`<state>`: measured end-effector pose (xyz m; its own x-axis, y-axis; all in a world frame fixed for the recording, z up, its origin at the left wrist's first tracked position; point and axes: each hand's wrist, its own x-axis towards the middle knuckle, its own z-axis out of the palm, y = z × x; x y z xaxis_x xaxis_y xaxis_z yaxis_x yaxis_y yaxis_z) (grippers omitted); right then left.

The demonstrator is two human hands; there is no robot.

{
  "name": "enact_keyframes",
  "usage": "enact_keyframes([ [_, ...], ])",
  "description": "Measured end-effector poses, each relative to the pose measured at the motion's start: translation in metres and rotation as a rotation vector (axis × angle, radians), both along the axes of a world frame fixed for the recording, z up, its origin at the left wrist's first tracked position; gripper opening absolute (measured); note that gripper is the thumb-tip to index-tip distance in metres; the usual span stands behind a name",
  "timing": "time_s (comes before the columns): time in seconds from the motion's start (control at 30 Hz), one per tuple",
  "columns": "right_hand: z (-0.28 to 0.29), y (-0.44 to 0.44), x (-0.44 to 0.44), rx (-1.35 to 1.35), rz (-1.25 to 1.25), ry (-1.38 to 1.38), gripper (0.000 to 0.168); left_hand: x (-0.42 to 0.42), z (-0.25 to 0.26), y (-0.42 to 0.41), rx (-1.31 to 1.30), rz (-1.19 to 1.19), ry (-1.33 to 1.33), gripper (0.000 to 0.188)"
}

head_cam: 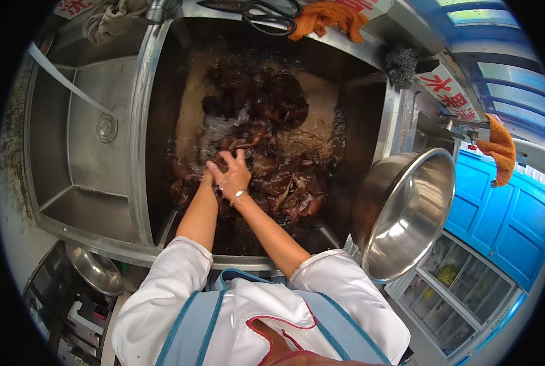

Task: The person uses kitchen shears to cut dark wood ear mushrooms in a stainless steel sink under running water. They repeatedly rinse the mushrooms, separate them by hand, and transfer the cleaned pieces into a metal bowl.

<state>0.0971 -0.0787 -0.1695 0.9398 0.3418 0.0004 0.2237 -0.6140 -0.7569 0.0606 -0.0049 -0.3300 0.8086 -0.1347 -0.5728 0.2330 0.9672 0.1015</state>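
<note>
A deep stainless-steel sink [142, 137] holds murky water and many dark reddish-brown pieces of meat [279, 94]. More pieces [300, 196] lie in the lower part of the sink, partly under the surface. My right hand [233, 176], with a bracelet at its wrist, is over the water at the sink's left middle, fingers spread and bent at a dark piece [249, 137]; whether it grips this piece is unclear. My left hand [210, 176] is beside and partly beneath the right one, mostly hidden by it and the splashing water.
An adjoining steel basin [101, 169] with a drain is on the left. Black-handled scissors [270, 13] and an orange cloth [329, 20] lie on the far ledge. A steel wool pad [400, 66] sits at the far right corner. A large metal bowl [407, 219] leans at the right.
</note>
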Motion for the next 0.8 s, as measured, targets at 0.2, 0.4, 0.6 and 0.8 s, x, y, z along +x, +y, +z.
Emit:
enact_keyframes([
  [0.2,-0.046,0.022,0.108,-0.378,0.208,-0.035,0.05,0.026,0.079,0.008,0.492,-0.218,0.432,0.047],
  [0.4,-0.025,-0.14,0.16,-0.332,-0.223,-0.398,0.058,-0.012,0.165,0.07,1.561,-0.577,0.451,0.092],
  [0.6,-0.086,-0.179,0.054,0.376,-0.727,0.832,0.075,-0.001,0.166,0.017,0.874,-0.931,0.53,0.124],
  [0.8,0.003,-0.036,-0.032,0.064,0.021,0.304,0.017,-0.002,0.06,-0.006,0.049,-0.221,0.303,0.062],
])
